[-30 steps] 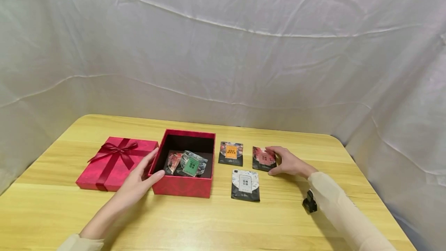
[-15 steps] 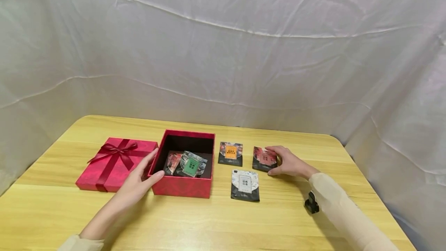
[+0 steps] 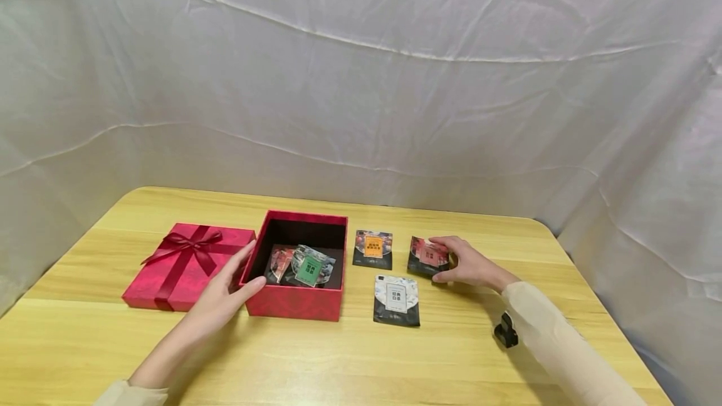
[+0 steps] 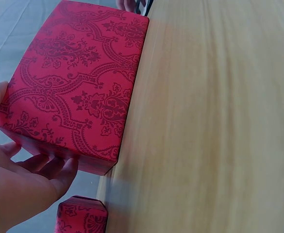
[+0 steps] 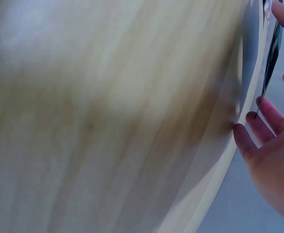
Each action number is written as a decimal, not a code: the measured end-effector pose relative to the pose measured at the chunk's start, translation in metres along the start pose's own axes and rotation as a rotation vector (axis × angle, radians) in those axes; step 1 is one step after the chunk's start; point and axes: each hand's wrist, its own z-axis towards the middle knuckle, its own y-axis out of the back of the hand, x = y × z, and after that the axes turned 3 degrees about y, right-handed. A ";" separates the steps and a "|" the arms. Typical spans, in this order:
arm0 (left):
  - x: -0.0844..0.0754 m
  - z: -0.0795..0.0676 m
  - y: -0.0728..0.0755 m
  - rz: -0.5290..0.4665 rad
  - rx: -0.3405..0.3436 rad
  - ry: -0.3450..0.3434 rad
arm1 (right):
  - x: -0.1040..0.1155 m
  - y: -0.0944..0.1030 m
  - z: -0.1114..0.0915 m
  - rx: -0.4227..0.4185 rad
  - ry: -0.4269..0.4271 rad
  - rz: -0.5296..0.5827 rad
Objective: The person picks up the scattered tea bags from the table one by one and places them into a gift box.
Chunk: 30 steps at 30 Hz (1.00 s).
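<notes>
My right hand (image 3: 462,263) pinches a sachet with a red label (image 3: 430,255) at its right side, thumb at the near edge and fingers at the far one. In the right wrist view the sachet (image 5: 272,60) shows edge-on between thumb and fingers, tilted off the table. My left hand (image 3: 228,284) lies against the left side of an uncovered red gift box (image 3: 296,302), its thumb by the near left corner. In the left wrist view its fingers (image 4: 66,172) touch the patterned box wall (image 4: 74,82). Inside the box lie a green-labelled sachet (image 3: 310,269) and an orange-red one (image 3: 280,264).
Left of the box lies its red lid (image 3: 188,267) with a ribbon bow. An orange-labelled sachet (image 3: 373,249) and a white-labelled one (image 3: 397,301) lie between box and right hand. A small black object (image 3: 506,331) is beside the right sleeve. A pale curtain (image 3: 361,80) hangs behind the table.
The red-labelled sachet has tilted slightly up from the table in my right hand, its near edge shifting a little left. My left hand and the box stay put.
</notes>
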 end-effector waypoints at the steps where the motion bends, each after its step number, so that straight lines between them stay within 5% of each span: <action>1: 0.000 0.000 0.000 0.001 0.000 0.001 | 0.001 0.000 0.000 0.000 -0.002 0.000; 30: -0.001 0.000 0.000 -0.020 0.007 0.005 | 0.027 0.005 -0.011 -0.027 0.003 -0.040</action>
